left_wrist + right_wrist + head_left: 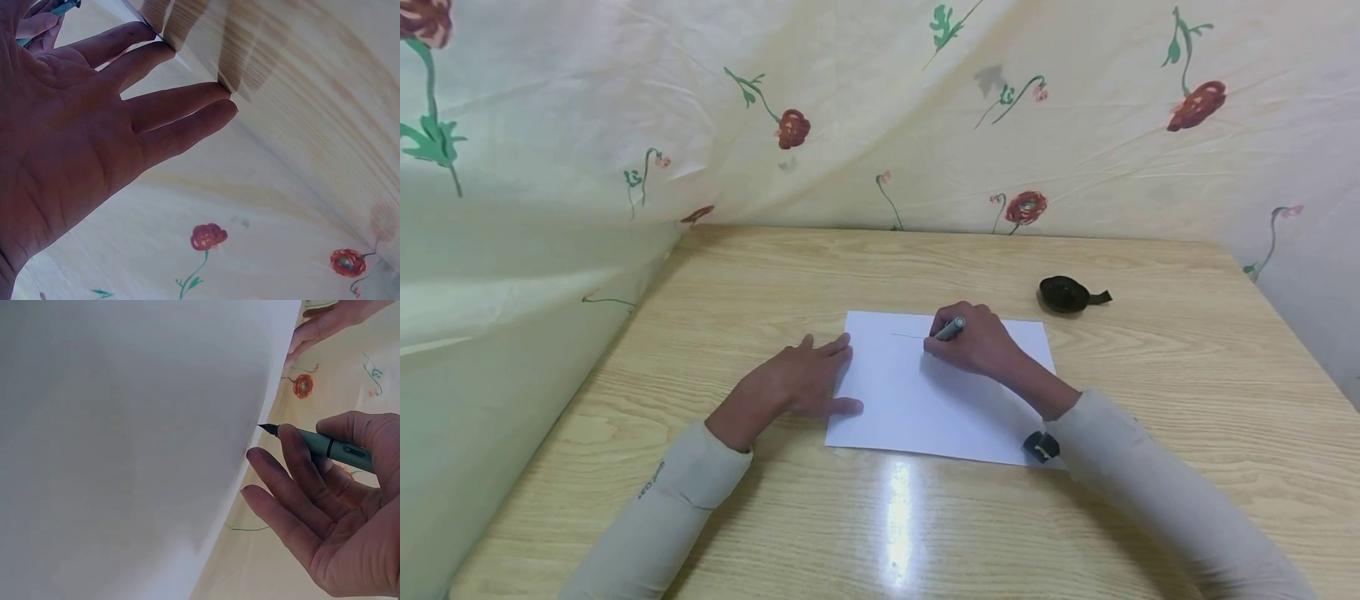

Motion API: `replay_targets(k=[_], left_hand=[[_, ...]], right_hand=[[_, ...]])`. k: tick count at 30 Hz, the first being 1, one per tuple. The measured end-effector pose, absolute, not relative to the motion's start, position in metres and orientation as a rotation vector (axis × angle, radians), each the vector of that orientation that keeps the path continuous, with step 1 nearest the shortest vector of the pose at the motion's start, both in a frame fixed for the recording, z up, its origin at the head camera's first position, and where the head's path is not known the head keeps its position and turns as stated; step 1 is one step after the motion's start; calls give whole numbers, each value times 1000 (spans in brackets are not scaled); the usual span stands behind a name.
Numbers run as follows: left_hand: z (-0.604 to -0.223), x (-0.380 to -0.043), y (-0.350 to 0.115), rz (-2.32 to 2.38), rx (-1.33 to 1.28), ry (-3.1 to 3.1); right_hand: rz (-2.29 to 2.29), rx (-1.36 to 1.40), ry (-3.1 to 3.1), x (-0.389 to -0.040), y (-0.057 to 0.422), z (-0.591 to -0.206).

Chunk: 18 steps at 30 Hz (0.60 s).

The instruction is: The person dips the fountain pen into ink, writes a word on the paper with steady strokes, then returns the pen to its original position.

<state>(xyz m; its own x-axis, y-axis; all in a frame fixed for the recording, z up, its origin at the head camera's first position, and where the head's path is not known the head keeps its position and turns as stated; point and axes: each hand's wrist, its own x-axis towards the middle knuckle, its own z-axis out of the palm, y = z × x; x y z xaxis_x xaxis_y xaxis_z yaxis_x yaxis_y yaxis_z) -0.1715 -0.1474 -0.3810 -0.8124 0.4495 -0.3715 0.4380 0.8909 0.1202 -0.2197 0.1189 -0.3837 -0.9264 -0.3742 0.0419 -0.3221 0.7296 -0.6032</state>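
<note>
A sheet of white paper lies on the wooden table, with a thin dark line drawn across its upper part. My right hand pinches a grey-green fountain pen between thumb and fingers, its tip at the right end of that line. In the right wrist view the dark nib of the pen points at the paper. My left hand rests at the sheet's left edge, fingers straight and spread, the thumb and fingertips on the paper. Its palm fills much of the left wrist view.
A small black pan-shaped dish with a handle stands behind the paper on the right. A small dark object, perhaps a pen cap or clip, sits by the right sleeve at the sheet's lower right corner. Flowered cloth hangs behind the table.
</note>
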Motion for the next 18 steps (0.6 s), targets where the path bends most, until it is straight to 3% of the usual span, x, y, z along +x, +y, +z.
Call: replay_targets(k=[18], left_hand=[[-380,-174,-147,30,629,2659]], right_hand=[[-942,-624,2847,-206,112,-383]])
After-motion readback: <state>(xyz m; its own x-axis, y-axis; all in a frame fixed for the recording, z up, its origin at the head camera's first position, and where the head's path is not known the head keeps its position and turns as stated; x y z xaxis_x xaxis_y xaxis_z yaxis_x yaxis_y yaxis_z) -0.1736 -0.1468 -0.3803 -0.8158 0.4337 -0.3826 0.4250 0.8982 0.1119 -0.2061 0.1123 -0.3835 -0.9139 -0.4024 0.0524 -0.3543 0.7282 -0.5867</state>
